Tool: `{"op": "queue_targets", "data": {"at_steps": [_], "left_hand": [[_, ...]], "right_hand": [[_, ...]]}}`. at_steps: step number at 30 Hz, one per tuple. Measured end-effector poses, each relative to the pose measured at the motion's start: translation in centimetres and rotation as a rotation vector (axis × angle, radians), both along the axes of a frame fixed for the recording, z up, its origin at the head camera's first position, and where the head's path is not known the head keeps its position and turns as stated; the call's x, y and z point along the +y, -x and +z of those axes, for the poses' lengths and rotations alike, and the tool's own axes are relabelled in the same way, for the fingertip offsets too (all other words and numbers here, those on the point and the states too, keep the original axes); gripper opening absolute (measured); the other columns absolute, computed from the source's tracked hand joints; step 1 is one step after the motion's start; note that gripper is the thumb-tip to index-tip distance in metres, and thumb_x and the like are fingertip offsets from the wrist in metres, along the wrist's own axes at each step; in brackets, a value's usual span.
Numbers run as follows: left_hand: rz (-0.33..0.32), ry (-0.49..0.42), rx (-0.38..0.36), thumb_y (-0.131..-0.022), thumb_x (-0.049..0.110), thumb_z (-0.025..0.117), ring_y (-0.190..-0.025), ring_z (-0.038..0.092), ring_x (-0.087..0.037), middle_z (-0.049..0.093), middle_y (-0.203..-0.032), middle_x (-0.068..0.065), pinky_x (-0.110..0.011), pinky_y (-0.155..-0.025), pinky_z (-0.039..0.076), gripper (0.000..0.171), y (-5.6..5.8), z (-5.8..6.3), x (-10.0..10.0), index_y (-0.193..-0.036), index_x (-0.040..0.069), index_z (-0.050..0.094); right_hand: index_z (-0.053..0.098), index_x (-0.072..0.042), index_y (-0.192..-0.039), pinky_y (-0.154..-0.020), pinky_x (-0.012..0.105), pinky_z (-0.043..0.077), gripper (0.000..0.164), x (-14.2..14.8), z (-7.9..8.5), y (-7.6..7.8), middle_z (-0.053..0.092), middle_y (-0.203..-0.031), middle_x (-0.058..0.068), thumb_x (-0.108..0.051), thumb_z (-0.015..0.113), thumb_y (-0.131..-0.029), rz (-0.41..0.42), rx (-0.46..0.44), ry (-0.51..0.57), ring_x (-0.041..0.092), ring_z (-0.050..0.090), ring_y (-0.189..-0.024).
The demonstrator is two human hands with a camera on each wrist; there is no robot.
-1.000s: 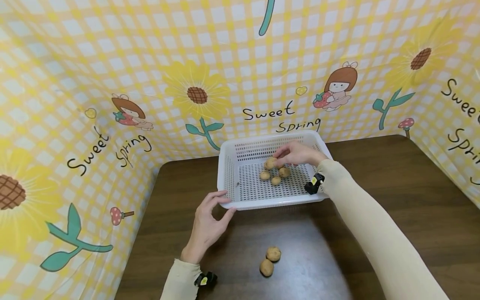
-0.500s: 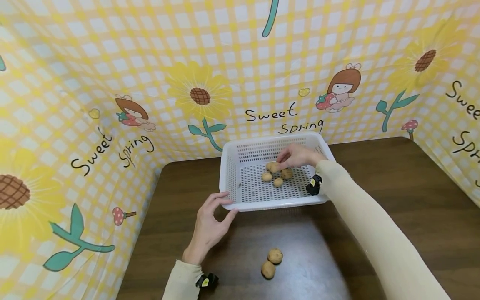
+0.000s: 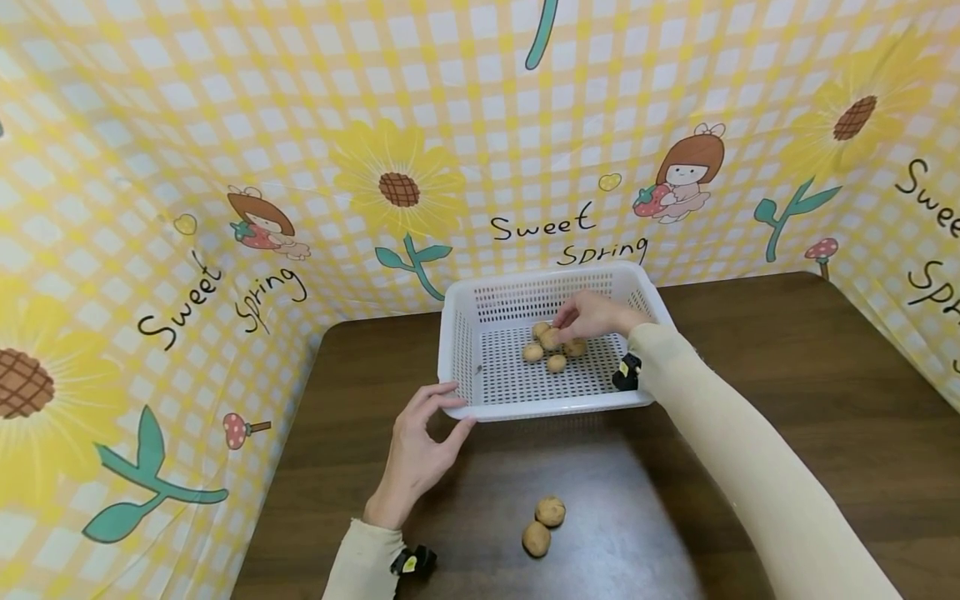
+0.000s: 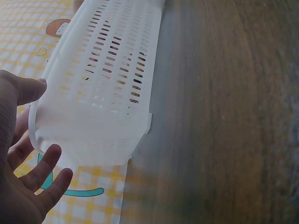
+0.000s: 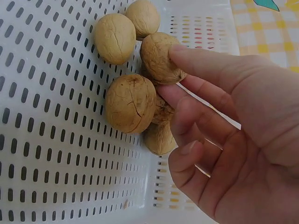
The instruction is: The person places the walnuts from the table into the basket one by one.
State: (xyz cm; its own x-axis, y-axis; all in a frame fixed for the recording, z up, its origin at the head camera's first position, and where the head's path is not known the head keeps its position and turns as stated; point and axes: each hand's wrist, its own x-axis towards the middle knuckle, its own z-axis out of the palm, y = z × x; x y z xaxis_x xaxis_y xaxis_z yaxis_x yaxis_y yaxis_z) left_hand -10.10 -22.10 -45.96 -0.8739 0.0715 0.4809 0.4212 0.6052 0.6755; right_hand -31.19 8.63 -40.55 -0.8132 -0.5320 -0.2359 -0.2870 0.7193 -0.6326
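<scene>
My left hand (image 3: 416, 454) holds the near left corner of a white perforated plastic basket (image 3: 555, 408). In the left wrist view its thumb lies on the rim, with the fingers around the other side. Reaching in over the right side, my right hand (image 3: 596, 314) pinches a round tan walnut (image 5: 159, 58) between thumb and fingers. Several more lie close around it on the basket floor, among them a pale walnut (image 5: 115, 38) and a larger cracked walnut (image 5: 131, 102). Part of the group is hidden behind the right fingers.
Two walnuts (image 3: 543, 527) touch each other on the dark wooden table (image 3: 765, 350), on the near side of the basket. A yellow checked cloth (image 3: 480, 125) with printed flowers hangs as a wall close behind the basket and along both sides.
My right fingertips have shifted slightly toward me. Two walnuts now show side by side where one showed at the fingertips a second ago. The left hand stays at the basket corner.
</scene>
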Motion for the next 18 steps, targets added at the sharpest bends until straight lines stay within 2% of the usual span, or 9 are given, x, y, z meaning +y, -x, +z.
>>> {"op": "queue_targets", "data": {"at_steps": [7,11,13,18], "left_hand": [[-0.001,0.0,0.001,-0.089,0.014,0.087,-0.133,0.065,-0.03,0.071,-0.136,-0.006,-0.055,-0.111,0.051,0.022,0.0,0.1,0.1,-0.108,0.011,0.078],[-0.004,-0.001,0.001,-0.089,0.015,0.087,-0.133,0.065,-0.03,0.071,-0.137,-0.006,-0.055,-0.111,0.05,0.022,0.0,0.0,0.2,-0.108,0.01,0.078],[-0.005,0.002,0.001,-0.089,0.015,0.087,-0.133,0.065,-0.03,0.07,-0.137,-0.006,-0.055,-0.11,0.051,0.022,0.0,0.0,0.2,-0.109,0.01,0.078],[-0.003,-0.002,-0.007,-0.089,0.014,0.087,-0.133,0.065,-0.03,0.07,-0.137,-0.008,-0.055,-0.11,0.051,0.022,-0.1,0.1,0.1,-0.108,0.01,0.078]], "right_hand": [[0.075,-0.005,-0.123,-0.099,0.045,0.057,0.033,0.3,-0.2,-0.1,0.075,-0.126,0.015,-0.026,0.078,-0.098,0.0,0.001,0.015,0.029,0.07,-0.115],[0.072,-0.005,-0.128,-0.097,0.045,0.059,0.036,1.0,0.4,-0.3,0.072,-0.134,0.017,-0.027,0.073,-0.101,-0.013,-0.019,0.021,0.029,0.07,-0.115],[0.07,-0.005,-0.133,-0.095,0.045,0.06,0.038,1.4,1.1,-0.5,0.07,-0.138,0.018,-0.029,0.07,-0.102,-0.016,-0.026,0.03,0.031,0.07,-0.115],[0.068,-0.004,-0.137,-0.082,0.035,0.06,0.043,1.9,3.7,-1.2,0.071,-0.138,0.019,-0.031,0.067,-0.104,0.037,0.006,0.056,0.026,0.073,-0.1]]}}
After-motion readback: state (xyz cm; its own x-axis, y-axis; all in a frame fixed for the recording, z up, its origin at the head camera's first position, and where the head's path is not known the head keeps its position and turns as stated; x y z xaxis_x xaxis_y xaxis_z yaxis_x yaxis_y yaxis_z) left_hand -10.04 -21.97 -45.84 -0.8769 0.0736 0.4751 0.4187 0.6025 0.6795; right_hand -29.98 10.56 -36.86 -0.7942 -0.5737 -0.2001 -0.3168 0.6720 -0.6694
